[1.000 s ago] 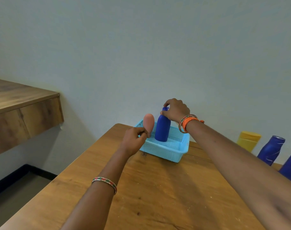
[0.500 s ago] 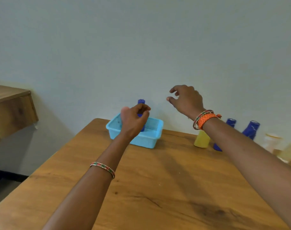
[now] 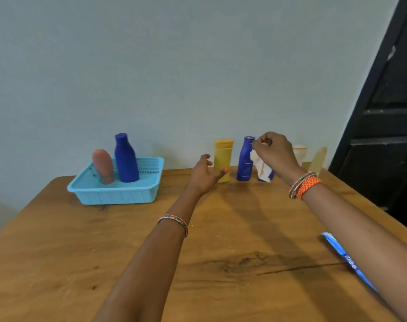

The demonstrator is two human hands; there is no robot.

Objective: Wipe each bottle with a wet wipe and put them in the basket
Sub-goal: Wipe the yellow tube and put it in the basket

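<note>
A light blue basket [image 3: 118, 197] stands at the table's back left, holding an upright pink bottle [image 3: 103, 166] and a dark blue bottle [image 3: 125, 159]. Against the wall stand a yellow bottle [image 3: 223, 156] and a blue bottle [image 3: 245, 159]; another blue bottle is mostly hidden behind the wipe. My left hand [image 3: 203, 175] hovers open, fingers just left of the yellow bottle's base. My right hand [image 3: 275, 152] pinches a white wet wipe [image 3: 261, 167] that hangs down beside the blue bottle's neck.
A pale cream bottle [image 3: 300, 152] and a translucent yellowish bottle [image 3: 318, 161] stand behind my right wrist. A blue wipes packet [image 3: 346, 259] lies at the table's right edge under my forearm. A black door [image 3: 383, 126] is at the right.
My view swung right. My right hand let go of the dark blue bottle in the basket and moved right to the row of bottles. My left hand left the pink bottle in the basket.
</note>
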